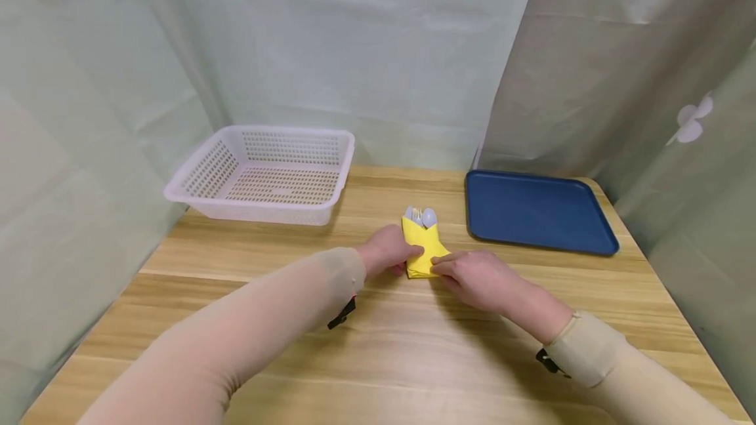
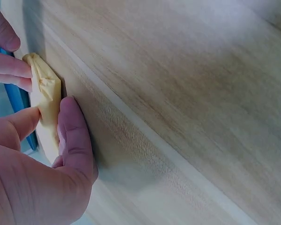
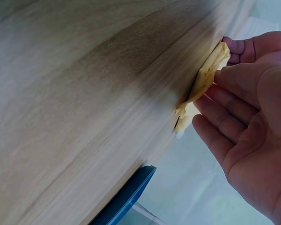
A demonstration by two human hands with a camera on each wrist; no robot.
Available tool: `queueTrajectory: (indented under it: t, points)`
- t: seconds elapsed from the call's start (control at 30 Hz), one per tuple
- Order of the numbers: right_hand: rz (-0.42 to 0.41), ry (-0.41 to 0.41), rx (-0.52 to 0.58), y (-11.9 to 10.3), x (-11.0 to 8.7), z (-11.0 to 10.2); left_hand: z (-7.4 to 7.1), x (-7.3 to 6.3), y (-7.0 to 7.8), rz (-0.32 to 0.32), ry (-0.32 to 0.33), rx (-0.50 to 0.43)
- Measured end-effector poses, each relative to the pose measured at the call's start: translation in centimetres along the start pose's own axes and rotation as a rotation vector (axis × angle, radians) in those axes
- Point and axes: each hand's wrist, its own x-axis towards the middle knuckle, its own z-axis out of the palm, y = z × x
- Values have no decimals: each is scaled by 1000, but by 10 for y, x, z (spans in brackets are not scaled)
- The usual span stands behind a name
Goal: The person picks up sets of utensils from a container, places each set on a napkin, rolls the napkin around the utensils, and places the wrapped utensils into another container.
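A yellow napkin [image 1: 420,239] lies folded on the wooden table as a pouch, a flap sticking out at its lower right. From its far end show the heads of a spoon [image 1: 429,217], a fork [image 1: 417,214] and what looks like a knife [image 1: 408,212]; their handles are hidden inside. My left hand [image 1: 388,249] pinches the napkin's left side, thumb on top, other fingers along the edge. With nearly straight fingers, my right hand [image 1: 481,277] presses the flap; in the left wrist view its thumb [image 2: 7,35] stands off the napkin [image 2: 46,101].
A white perforated plastic basket [image 1: 268,210] stands at the back left of the table [image 1: 378,359]. At the back right lies a flat blue tray [image 1: 540,208]. Pale curtains [image 1: 366,51] hang behind and at both sides.
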Motion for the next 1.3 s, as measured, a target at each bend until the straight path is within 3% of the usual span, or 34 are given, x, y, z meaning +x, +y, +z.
queueTrajectory:
  t: [0.37,0.8,1.3]
  points:
    - [14,-9,18,1,0,2,5,18,-1,-87,-26,27]
    - [24,-17,26,3,-1,3,-2,3,6,-82,-66,-230]
    - [33,-11,40,3,-1,3,1,6,5,-115,-49,-306]
